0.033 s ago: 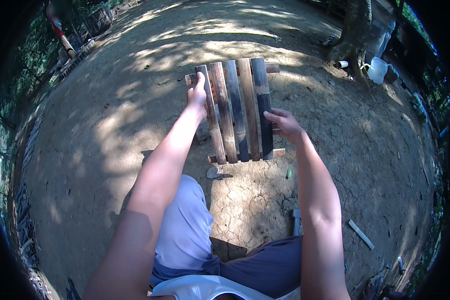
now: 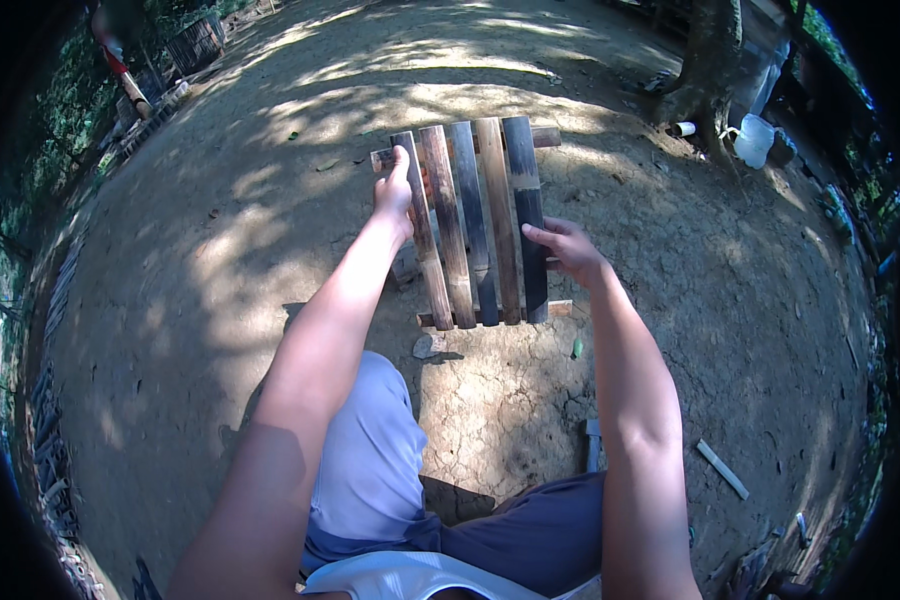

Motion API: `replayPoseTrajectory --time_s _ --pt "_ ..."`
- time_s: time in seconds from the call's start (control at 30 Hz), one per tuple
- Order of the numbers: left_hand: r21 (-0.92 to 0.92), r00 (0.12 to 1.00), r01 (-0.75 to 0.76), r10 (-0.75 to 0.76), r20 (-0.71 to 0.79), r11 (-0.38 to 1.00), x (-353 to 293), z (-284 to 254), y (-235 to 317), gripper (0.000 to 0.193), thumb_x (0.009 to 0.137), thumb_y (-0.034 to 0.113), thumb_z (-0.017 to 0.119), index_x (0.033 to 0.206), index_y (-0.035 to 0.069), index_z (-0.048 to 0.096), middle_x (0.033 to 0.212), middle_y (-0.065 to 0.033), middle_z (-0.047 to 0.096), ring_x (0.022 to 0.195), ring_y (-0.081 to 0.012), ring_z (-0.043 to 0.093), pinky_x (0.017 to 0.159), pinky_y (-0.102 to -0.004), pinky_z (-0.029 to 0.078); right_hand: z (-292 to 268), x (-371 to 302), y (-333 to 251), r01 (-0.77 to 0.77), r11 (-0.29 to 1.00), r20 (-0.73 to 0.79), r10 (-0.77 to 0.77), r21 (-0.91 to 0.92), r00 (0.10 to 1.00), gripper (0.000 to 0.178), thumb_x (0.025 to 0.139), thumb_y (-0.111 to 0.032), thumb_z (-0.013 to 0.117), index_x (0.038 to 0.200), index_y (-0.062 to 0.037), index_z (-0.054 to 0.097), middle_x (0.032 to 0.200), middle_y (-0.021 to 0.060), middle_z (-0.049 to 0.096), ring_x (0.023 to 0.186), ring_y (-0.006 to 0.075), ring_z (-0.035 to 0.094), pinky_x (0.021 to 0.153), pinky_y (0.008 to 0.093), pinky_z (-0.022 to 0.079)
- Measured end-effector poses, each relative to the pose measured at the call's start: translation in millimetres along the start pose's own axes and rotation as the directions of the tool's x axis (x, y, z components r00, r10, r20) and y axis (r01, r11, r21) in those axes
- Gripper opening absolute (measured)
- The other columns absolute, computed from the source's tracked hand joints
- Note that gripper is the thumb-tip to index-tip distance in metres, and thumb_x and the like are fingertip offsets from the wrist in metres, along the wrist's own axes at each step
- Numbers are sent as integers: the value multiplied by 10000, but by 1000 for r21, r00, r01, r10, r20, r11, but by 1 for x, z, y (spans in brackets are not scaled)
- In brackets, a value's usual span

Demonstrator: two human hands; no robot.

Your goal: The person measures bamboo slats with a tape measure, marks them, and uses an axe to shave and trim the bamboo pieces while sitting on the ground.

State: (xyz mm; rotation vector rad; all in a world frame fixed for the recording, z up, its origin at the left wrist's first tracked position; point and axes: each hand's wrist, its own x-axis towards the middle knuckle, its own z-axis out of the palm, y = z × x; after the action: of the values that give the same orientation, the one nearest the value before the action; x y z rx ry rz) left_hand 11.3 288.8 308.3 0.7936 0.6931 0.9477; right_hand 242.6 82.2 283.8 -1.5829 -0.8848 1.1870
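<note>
A slatted rack of split bamboo (image 2: 474, 220) is held out in front of me over the dirt ground. Its several upright slats, some brown and some blackened, are joined to a crosspiece at the far end and another (image 2: 560, 309) at the near end. My left hand (image 2: 394, 195) grips the left outer slat near the top, thumb lying along its face. On the right edge, my right hand (image 2: 567, 247) holds the dark outer slat about midway, thumb in front. The other fingers of both hands are partly hidden by the rack.
A stone (image 2: 429, 346) lies below the rack. Near my right knee is a grey tool (image 2: 593, 440), partly hidden. A pale strip (image 2: 722, 469) lies farther right. At the far right stand a tree trunk (image 2: 708, 75) and a translucent plastic jug (image 2: 754, 140).
</note>
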Motion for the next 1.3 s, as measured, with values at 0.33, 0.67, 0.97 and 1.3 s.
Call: replayPoseTrajectory --time_s 0.33,0.67,0.97,1.3 --pt "332 989 -88 41 145 939 -3 -7 10 918 938 807 475 1473 62 525 1434 -138 608 1342 -256 536 1159 -473 378 76 -22 -38 444 881 -107 -463 -163 880 311 1013 -246 710 1253 -48 700 1077 64 784 971 134 697 879 333 537" --pt "364 971 48 -129 203 930 -91 45 -42 380 1099 384 544 1150 17 627 1030 -114 694 921 -191 698 779 -392 569 134 -48 -4 364 545 -198 -719 -755 666 631 915 -103 669 1510 -56 465 1513 224 467 1331 433 505 1097 523 447" --pt "505 928 195 -325 183 841 -45 -40 -44 404 1094 424 530 1223 47 597 1007 -73 721 786 -153 732 651 -324 620 71 -122 29 423 483 269 -357 -766 895 493 947 -259 691 1407 -99 618 1384 149 632 1243 349 628 1048 448 527" --pt "822 858 196 -499 119 535 8 -134 -157 395 1057 496 582 1027 106 635 704 20 613 512 -93 586 412 -263 457 6 -354 230 -244 672 -447 -146 -700 883 417 879 -122 741 1290 -71 695 1215 164 706 1128 371 670 975 453 547"
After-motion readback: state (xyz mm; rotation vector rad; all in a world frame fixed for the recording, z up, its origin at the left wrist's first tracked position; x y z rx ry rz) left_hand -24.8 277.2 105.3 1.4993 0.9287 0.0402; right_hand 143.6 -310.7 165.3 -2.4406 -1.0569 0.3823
